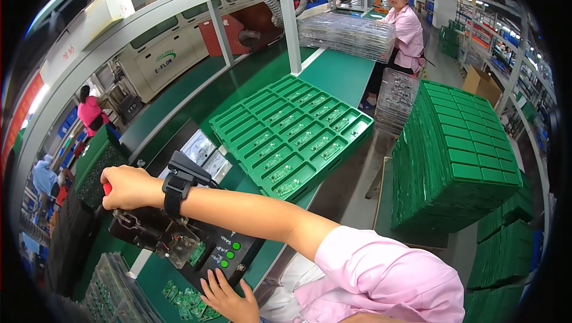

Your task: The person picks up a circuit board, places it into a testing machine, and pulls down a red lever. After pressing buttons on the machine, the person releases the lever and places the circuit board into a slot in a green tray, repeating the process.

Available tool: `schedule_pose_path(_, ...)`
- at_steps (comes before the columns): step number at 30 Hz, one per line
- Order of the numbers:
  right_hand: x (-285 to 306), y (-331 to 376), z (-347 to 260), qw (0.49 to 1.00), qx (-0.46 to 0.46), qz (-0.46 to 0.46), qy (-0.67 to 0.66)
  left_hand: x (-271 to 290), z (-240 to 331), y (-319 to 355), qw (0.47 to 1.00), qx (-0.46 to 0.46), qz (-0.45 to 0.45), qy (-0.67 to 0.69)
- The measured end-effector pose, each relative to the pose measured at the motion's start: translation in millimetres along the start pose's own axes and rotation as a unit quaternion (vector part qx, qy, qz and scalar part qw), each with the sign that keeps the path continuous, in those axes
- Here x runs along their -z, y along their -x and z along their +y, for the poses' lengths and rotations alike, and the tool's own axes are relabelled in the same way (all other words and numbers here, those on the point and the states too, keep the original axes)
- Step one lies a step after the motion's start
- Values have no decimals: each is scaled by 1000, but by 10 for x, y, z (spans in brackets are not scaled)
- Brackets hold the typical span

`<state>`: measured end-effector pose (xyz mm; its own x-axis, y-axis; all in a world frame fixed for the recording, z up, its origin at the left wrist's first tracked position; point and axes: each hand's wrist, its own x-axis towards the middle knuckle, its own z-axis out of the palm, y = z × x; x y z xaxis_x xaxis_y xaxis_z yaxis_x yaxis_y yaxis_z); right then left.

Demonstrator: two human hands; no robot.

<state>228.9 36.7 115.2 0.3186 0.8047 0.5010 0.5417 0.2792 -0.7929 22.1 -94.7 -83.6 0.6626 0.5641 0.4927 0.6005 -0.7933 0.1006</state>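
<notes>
My right arm reaches across to the left. Its hand (134,187) is closed around a red lever handle (107,188), mostly hidden by the fingers; a black strap with a small device sits on that wrist. The lever stands on a black test fixture (205,269) with three lit green buttons (227,255) and a clear plate (180,248). Beside the plate a small green circuit board (196,254) shows in the fixture. My left hand (229,299) rests with fingers spread by the fixture's near edge, holding nothing. Loose circuit boards (187,303) lie left of it.
Beyond my arm sits a green compartment tray (257,162), partly filled with boards. Tall stacks of green trays (459,150) stand right. Clear trays (345,34) are piled farther off, near a person in pink (410,31). A rack of boards (110,293) is at lower left.
</notes>
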Motion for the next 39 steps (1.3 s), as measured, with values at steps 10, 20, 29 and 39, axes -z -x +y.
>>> schedule_pose_path(10,-22,-13,26,1000,-7,19,2,-186,-80,111,998,7,56,27)
schedule_pose_path(20,12,34,5,1000,-14,13,7,-251,-134,143,997,0,65,28)
schedule_pose_path(29,-17,27,12,1000,-13,12,12,-249,-153,151,997,2,66,34)
schedule_pose_path(39,-12,32,17,1000,-15,15,14,-170,-79,127,997,10,57,41)
